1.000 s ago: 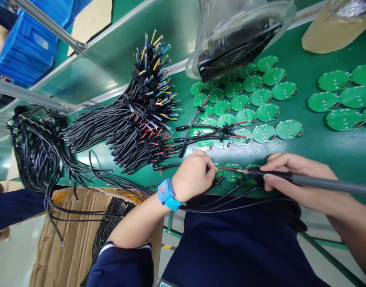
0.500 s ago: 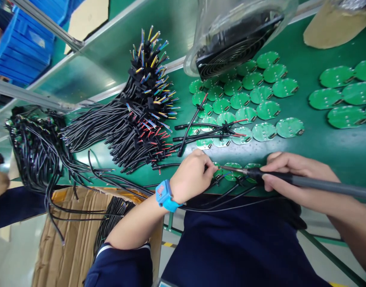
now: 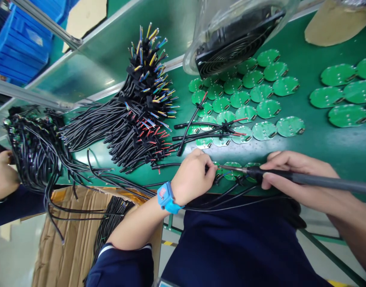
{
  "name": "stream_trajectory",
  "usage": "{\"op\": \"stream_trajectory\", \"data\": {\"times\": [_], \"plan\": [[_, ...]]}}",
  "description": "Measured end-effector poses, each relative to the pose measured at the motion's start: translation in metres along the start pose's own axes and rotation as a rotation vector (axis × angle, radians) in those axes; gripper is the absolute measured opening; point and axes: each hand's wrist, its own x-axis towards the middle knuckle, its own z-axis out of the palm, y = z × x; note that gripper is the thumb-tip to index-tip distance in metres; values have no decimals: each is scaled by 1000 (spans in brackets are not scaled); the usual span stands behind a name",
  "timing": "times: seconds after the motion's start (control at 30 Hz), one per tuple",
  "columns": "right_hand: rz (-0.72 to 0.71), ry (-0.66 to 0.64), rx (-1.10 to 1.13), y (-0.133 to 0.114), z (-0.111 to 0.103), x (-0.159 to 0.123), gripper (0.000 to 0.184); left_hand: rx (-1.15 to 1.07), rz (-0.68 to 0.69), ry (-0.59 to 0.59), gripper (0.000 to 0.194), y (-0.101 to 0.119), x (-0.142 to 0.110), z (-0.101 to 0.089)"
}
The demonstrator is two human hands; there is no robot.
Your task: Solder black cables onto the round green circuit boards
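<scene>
Co-worker's hand: at the far left edge, a hand (image 3: 4, 175) lies beside a heap of black cables (image 3: 36, 147); I cannot tell its grip.
Blue crate: the crate (image 3: 21, 48) stands beyond a metal rail (image 3: 46, 22).
Cardboard: below the heap is a creased brown sheet (image 3: 67, 235), with more black cables (image 3: 111, 215) to its right.
Big bundle: black leads (image 3: 95, 123) fan out on the green bench (image 3: 308, 149), ends bared in yellow, blue and white; shorter red-ended leads (image 3: 130, 149) lie against them.
My left hand: wearing a blue watch (image 3: 165, 197), this hand (image 3: 194, 175) has thumb and forefinger bent into a pinch by the leftmost board (image 3: 219, 172); what is between them is hidden, so I cannot tell whether they grip anything.
Loose leads: a few red-tipped ones (image 3: 187, 133) lie crossed, partly over the rows of round green boards (image 3: 245, 111).
Front boards: three sit in a line near the bench edge, cables running below.
Fan: black, wrapped in clear plastic, the fan (image 3: 239, 44) overhangs the back rows.
Iron: the soldering iron (image 3: 256, 173) points leftward, tip at the leftmost board; contact is unclear.
My right hand: my fingers grasp the iron's black grip, hand (image 3: 308, 165) to the right of the front boards.
Far right: more green boards (image 3: 347, 115).
</scene>
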Motion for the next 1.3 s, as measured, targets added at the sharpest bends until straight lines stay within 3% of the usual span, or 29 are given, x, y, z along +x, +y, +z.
{"op": "stream_trajectory", "data": {"times": [0.23,0.47,0.67,0.97,1.3], "plan": [[-1,-17,-29,-1,-1,0,18,25,-21,-40,10,2,2,-2],[16,90,175,-2,-3,-2,11,18,-3,-28,11,1,1,-2],[-36,55,215,-2,-5,0,9,17,8,-20,13,2,2,-1],[-13,-35,153,-5,-5,4,17,45,62,21,9,-3,-10,4],[9,0,62,-4,-3,4,21,71,125,44,11,-2,-12,10]]}}
